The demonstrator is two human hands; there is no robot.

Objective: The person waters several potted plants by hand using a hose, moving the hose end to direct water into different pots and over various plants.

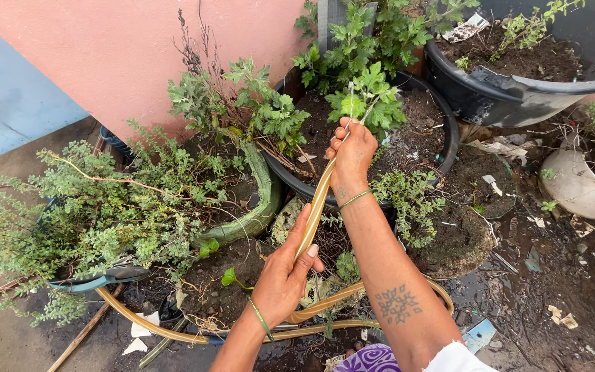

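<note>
My right hand (351, 153) grips the end of a yellowish translucent hose (315, 210) and holds it over the soil of a round black pot (449, 134), beside a leafy green plant (366, 100). A thin stream of water leaves the hose end. Lower down, my left hand (284, 272) is closed around the same hose, which slants up between both hands. More of the hose loops on the wet ground below my arms. Each wrist carries a thin green band.
A bushy small-leaved shrub (98, 207) fills the left, with grey-blue shears (108, 277) lying under it. A large dark tub (518, 89) stands at the top right, a white broken pot (580, 186) at the right. A pink wall (125, 55) rises behind.
</note>
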